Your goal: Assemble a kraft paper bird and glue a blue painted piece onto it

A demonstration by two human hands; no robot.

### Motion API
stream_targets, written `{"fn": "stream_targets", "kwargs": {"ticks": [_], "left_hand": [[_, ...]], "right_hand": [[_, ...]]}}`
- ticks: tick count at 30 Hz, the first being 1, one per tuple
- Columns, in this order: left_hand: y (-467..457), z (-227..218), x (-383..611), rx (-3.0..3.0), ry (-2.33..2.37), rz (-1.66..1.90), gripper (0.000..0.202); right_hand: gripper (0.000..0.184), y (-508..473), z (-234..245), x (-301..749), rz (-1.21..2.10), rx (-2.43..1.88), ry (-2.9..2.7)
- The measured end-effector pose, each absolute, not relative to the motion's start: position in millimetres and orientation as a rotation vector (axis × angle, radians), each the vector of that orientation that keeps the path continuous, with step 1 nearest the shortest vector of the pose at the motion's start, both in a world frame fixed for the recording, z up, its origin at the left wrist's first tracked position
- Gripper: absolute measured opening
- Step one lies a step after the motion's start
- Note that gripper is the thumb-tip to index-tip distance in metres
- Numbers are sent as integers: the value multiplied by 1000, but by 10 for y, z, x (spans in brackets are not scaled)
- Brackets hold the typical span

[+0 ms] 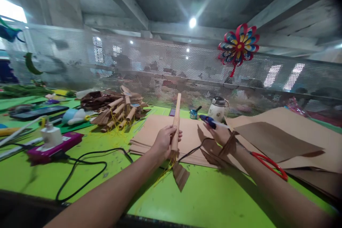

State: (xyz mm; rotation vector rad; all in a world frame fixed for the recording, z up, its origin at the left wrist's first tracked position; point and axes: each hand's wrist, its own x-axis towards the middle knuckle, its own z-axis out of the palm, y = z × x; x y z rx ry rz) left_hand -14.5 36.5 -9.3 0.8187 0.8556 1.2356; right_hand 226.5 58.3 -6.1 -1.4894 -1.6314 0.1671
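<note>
We are holding a brown paper roll (176, 119) nearly upright in the left hand (167, 139), fingers wrapping around its lower part; gripping low like this is leaving the upper length bare and within reach. A pleated paper piece (181, 177) is hanging below the roll beside yellow strings (163, 176), over the bench (213, 199). The right hand (220, 133) is closing around a blue glue gun (209, 121), its nose pointing towards the roll but staying apart from it, probably to keep the hot tip off the paper. Shadow and brown scraps are crowding that wrist, so we can't be sure how each finger is sitting.

A black cable (88, 153) is looping from the purple power strip (55, 148) and reappearing over the paper stack (149, 135), seemingly lying slack so the gun can move. We are working above that stack, perhaps because its flat sheets are giving a clean surface. Red-handled scissors (271, 165) are lying beside the right forearm, handy for that side, while similar rolls (120, 108) are sitting heaped to the left, out of the way.
</note>
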Motion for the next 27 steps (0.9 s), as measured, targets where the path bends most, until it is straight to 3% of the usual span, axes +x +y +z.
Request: {"fn": "stream_targets", "kwargs": {"ticks": [3,10,18,27], "left_hand": [[341,-94,-123,856,836,1214,24],[272,-18,-119,931,747,1213,19],[243,3,-78,951,695,1166,16],[309,51,-146,989,735,1250,15]], "right_hand": [[20,887,-14,2193,74,-1634,-1854],[33,1315,21,2072,5,-1748,-2164],[19,698,25,2246,-66,-1607,-1992],[20,47,100,2498,321,-1573,-1945]]}}
